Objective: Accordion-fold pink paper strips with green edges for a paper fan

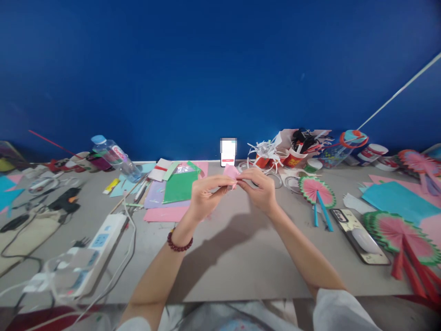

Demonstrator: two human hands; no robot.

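Note:
A small piece of pink paper [231, 171] is held up above the table between my two hands. My left hand [207, 195] pinches its lower left part, thumb against fingers. From the other side my right hand [259, 189] grips it with thumb and forefinger, the fingertips of both hands nearly touching. The lower edge of the paper is partly hidden by my fingers, so its exact fold cannot be made out. Behind it a lit phone [228, 154] stands against the blue wall.
Left are green paper [181, 187], pink sheets [165, 214], a tilted water bottle [119, 158] and a power strip [99, 253] with cables. Right are paper fans [317, 191], a phone [360, 236], blue paper [401, 202] and a red cup [294, 158] of tools.

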